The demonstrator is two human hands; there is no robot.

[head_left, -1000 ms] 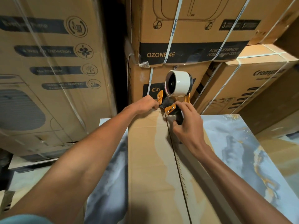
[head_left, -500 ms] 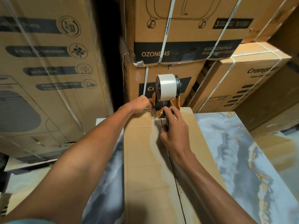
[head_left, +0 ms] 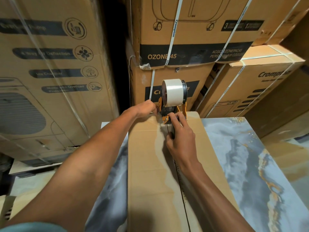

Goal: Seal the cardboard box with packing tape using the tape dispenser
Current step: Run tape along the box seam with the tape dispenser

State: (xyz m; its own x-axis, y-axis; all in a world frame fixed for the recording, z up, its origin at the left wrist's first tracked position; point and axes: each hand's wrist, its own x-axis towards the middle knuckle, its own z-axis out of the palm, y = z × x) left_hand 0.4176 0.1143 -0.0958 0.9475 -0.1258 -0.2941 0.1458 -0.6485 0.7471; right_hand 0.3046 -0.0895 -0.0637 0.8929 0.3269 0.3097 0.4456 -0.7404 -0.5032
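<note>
Cardboard box [head_left: 150, 173]: tape start being anchored at its far edge, under both hands.
Right hand [head_left: 181, 139] grips the tape dispenser [head_left: 173, 101]; left hand [head_left: 147, 108] pinches closed beside it, contents unclear. Next, likely: draw the dispenser back along the seam [head_left: 179, 173].

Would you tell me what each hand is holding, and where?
Right hand grips the tape dispenser by its handle; left hand pinches something at the box's far edge, unclear what.

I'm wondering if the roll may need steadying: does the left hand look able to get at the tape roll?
Probably yes. The left hand sits at the cardboard box's far edge, just beside the tape dispenser, and the tape roll stands uncovered just above it.
</note>
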